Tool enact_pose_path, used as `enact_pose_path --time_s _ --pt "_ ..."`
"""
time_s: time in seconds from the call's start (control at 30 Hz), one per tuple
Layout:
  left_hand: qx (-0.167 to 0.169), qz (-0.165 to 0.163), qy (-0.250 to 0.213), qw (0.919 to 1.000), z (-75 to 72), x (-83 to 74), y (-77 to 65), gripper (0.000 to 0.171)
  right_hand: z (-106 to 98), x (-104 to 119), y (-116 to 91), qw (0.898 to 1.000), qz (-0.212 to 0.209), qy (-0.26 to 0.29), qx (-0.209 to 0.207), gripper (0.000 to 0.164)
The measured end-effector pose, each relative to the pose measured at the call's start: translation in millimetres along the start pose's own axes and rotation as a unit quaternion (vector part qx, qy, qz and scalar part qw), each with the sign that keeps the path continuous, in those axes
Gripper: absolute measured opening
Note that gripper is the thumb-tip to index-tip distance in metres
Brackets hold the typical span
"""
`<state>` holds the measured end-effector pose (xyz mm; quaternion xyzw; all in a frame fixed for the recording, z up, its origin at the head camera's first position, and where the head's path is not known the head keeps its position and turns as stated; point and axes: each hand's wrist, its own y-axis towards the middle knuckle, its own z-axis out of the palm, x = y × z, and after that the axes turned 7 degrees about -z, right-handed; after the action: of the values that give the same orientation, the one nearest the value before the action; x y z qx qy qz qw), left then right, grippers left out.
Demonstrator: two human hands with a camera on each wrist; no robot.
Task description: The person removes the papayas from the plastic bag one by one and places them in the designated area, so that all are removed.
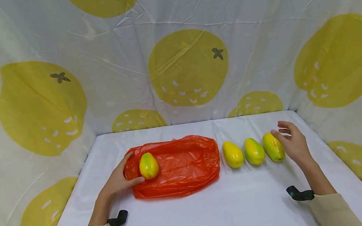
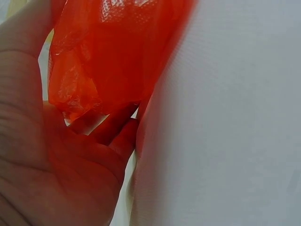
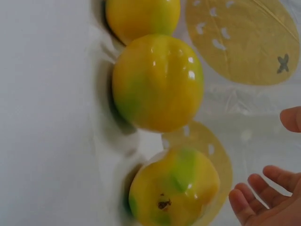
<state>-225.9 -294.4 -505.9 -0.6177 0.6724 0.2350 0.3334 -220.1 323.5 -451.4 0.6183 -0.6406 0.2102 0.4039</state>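
Observation:
A red plastic bag lies spread on the table, with one yellow-green papaya at its left end. My left hand holds that end, thumb on the near side and fingers round the far side. The left wrist view shows the fingers bent round the thin red plastic. To the right of the bag, several more papayas lie in a row: the left one, the middle one and the right one. Beside the right one hovers my right hand, its fingers spread and apart from the fruit.
A white cloth covers the table. Behind and at both sides hangs a curtain printed with large yellow lemons. Each wrist wears a dark strap-on device, the left one and the right one.

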Motion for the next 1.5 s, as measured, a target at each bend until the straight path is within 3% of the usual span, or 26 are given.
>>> enact_pose_path --time_s 0.17,0.6,0.93,1.5 --pt "0.000 0.000 0.000 1.0000 0.1 -0.9 -0.2 0.115 7.2 7.2 1.2 1.000 -0.002 0.012 0.004 0.075" --pt "0.000 -0.003 0.005 1.0000 -0.6 -0.2 0.8 0.116 33.8 30.7 -1.9 0.998 -0.058 0.026 0.001 0.066" --pt "-0.005 0.005 0.004 1.0000 -0.8 0.2 1.0 0.116 64.1 51.8 -1.0 0.991 -0.110 0.062 0.035 0.063" --pt "-0.007 0.005 0.006 0.9999 -0.7 -0.2 0.3 0.115 107.6 87.3 -11.4 0.986 -0.105 0.088 0.092 0.058"
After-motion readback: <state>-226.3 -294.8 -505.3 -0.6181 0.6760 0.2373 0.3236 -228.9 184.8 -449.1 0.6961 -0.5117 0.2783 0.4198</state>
